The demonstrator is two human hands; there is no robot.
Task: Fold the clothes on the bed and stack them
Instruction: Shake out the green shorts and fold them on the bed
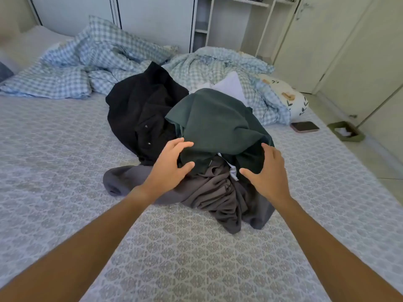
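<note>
Clothes heaped unfolded sit mid-bed on the wide grey-and-white patterned bedsheet (65, 149) that fills most of your view. Behind the heap lies a crumpled blue-and-white checked duvet (91, 62), bunched across the far side of the bed, and beyond it stand the pale wardrobe doors (152, 16) and an open white shelf unit (235, 25).

In the heap itself, the rumpled black buttoned garment (141, 110) lies at the back left. The dark green knit garment (218, 123) is draped over the top, and the creased grey garment (209, 192) spreads out nearest you, underneath the green one. A slip of white fabric (229, 83) shows behind the green piece, touching it.

To the right, a white cushion with a leaf-and-flower print (292, 99) lies at the bed's edge beside the duvet. Your left hand (170, 164) and right hand (268, 171) are stretched out on either side of the green garment's near edge, fingers spread and only loosely bent, gripping nothing. The left fingertips appear to touch the green fabric, though you cannot be sure from this angle. A dark phone in a pink case (304, 126) lies flat on the sheet near the cushion, and a small green box (346, 131) stands on the floor beside the bed.
</note>
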